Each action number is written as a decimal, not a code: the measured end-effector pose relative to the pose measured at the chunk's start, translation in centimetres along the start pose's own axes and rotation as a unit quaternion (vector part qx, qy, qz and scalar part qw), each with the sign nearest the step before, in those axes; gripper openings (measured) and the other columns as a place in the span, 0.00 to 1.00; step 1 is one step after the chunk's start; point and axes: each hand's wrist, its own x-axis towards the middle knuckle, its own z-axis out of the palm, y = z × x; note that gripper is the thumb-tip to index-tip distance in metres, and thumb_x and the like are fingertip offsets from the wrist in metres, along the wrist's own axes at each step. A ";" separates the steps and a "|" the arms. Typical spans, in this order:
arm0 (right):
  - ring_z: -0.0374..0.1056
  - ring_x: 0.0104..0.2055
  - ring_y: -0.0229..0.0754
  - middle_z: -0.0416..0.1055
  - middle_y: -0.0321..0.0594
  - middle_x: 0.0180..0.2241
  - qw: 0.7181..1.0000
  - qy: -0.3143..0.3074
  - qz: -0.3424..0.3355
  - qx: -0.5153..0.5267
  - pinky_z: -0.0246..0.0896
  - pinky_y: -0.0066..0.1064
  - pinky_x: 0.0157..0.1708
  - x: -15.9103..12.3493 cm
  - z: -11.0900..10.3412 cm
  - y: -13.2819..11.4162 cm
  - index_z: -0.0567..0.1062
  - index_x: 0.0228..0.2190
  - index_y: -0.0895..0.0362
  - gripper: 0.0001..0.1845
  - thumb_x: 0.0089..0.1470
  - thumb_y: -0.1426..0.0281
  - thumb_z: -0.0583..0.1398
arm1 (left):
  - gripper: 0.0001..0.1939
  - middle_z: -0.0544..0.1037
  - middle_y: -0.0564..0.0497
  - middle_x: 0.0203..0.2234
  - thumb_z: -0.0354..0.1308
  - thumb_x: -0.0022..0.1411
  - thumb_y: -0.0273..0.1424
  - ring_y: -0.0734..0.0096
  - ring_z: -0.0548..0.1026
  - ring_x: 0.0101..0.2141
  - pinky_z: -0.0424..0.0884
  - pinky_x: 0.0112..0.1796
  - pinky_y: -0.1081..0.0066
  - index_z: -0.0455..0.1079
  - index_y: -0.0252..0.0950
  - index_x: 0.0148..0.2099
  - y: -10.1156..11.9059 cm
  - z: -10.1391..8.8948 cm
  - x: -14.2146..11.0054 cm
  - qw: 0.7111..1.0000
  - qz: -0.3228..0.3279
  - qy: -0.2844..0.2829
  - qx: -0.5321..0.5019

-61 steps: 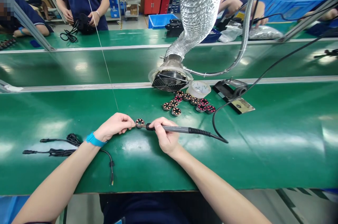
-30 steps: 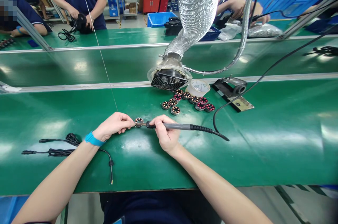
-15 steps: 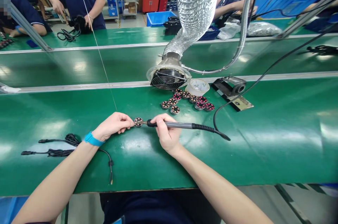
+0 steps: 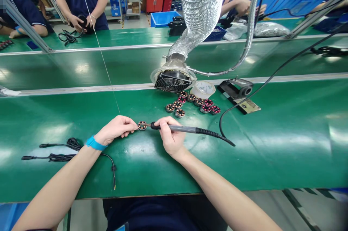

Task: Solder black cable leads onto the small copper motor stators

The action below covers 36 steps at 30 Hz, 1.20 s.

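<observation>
My left hand (image 4: pixel 119 126) is closed in a pinch, its fingertips at the left rim of a small round motor stator (image 4: pixel 141 126) with copper windings. A thin pale strand of solder wire (image 4: pixel 102 58) comes down from above to this hand and seems to run into the pinch; its end is hidden. In my right hand (image 4: pixel 171 137) is a grey soldering iron (image 4: pixel 185 128), gripped like a pen. Its tip points left and reaches the stator; exact contact is too small to tell. Several more stators (image 4: pixel 179 112) lie grouped beyond my right hand.
A fume extractor hood (image 4: pixel 174 78) hangs over the back of the green bench (image 4: pixel 152 169). Behind the stators are a tape roll (image 4: pixel 203 89) and an iron stand (image 4: pixel 239 91). The iron's black cord (image 4: pixel 255 93) loops right. Black cables (image 4: pixel 63 157) lie left. Co-workers sit across.
My hands, the iron and the stator hold almost the same position. Across the bench, one co-worker's hands have come together on a black part; another's hands have risen slightly.
</observation>
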 end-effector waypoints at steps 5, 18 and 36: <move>0.70 0.27 0.39 0.70 0.37 0.23 0.998 -0.027 -0.024 -0.047 0.68 0.30 0.29 0.3 0.3 -0.8 0.76 0.34 0.55 0.13 0.65 0.65 0.54 | 0.13 0.69 0.55 0.19 0.62 0.52 0.39 0.80 0.61 0.18 0.55 0.20 0.76 0.73 0.32 0.29 -0.1 -0.1 0.0 1.000 0.008 -0.003 -0.002; 0.72 0.42 0.38 0.65 0.41 0.44 0.974 -0.171 -0.131 -0.076 0.68 0.33 0.48 0.6 2.4 1.2 0.67 0.55 0.49 0.22 0.61 0.78 0.55 | 0.12 0.67 0.56 0.19 0.60 0.55 0.38 0.78 0.63 0.21 0.59 0.23 0.76 0.73 0.33 0.33 -0.3 -0.2 -0.4 0.998 0.062 -0.016 0.017; 0.70 0.39 0.38 0.66 0.41 0.41 0.978 -0.123 -0.137 -0.096 0.69 0.31 0.44 -0.1 2.5 0.8 0.69 0.50 0.51 0.20 0.58 0.79 0.55 | 0.14 0.74 0.51 0.24 0.61 0.53 0.39 0.71 0.72 0.26 0.68 0.32 0.71 0.71 0.32 0.34 -0.1 0.1 -0.6 0.998 0.067 -0.014 0.015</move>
